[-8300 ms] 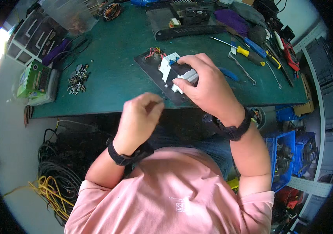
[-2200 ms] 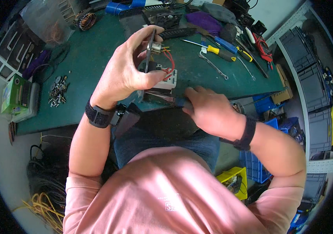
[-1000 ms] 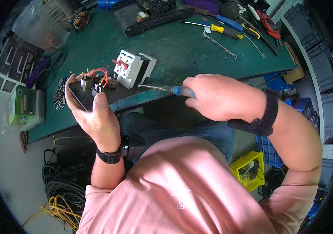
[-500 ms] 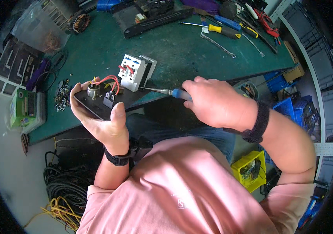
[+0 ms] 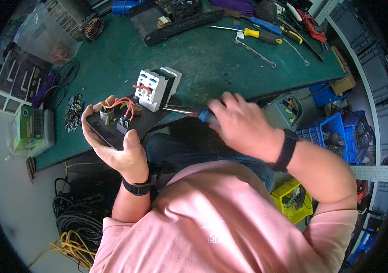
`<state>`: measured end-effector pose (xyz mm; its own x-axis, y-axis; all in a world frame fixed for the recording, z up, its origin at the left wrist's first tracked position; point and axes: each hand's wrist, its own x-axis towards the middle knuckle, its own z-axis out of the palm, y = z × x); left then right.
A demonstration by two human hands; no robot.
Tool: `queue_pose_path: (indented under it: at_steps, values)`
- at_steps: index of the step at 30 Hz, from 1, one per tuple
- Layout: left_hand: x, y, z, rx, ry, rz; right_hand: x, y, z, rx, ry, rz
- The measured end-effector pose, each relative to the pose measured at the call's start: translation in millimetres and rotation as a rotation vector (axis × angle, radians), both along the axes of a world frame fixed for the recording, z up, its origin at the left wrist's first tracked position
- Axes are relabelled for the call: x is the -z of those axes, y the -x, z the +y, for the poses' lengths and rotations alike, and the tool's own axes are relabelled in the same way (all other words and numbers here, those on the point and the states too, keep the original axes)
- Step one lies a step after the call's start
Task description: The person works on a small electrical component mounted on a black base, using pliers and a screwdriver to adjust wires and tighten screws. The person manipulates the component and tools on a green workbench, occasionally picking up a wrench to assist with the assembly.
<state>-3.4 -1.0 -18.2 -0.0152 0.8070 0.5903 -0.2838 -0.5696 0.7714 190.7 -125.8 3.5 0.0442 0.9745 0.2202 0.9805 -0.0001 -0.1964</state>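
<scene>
From my remote seat I watch the left hand [image 5: 119,157] wrap the near left end of a black plate [image 5: 105,129], thumb at one edge and fingers round the other, spread only as wide as the plate lets them; the right hand [image 5: 246,125] is curled round the handle of a blue-handled tool [image 5: 207,117], its metal end pointing left to the base of a white module [image 5: 150,91]; whether the tip touches there I cannot tell; the plate lies at the front edge of the green workbench [image 5: 216,68], partly past it, and whether the bench bears its weight is unclear to me; the module stands at the plate's far end, with red pieces [image 5: 143,88] on its face; nearer the left hand I see a round metal component [image 5: 107,115] and a small black block [image 5: 123,123], with red wires [image 5: 130,107] arching above; left of the plate lies a heap of screws [image 5: 73,113], and beyond it a green box [image 5: 26,125]; at the far right of the bench I make out a yellow-and-black screwdriver [image 5: 262,36] and, just nearer, a wrench [image 5: 255,52].
</scene>
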Motion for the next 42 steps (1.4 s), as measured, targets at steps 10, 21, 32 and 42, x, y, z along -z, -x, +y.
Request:
queue_pose_path:
  at_steps: [10, 21, 32, 42]
  values:
    - [-25, 31, 37, 0.401, 0.309, -0.221, -40, -27, 35, -0.258, -0.258, -0.404]
    - [-31, 21, 35, 0.341, 0.148, -0.236, -54, -31, 24, -0.173, -0.096, -0.083]
    - [-18, 0, 9, -0.051, -0.038, -0.130, -30, -15, 8, -0.018, 0.022, 0.103]
    - [0, 0, -7, -0.148, -0.126, -0.015, -24, -2, 6, 0.014, 0.070, 0.060]
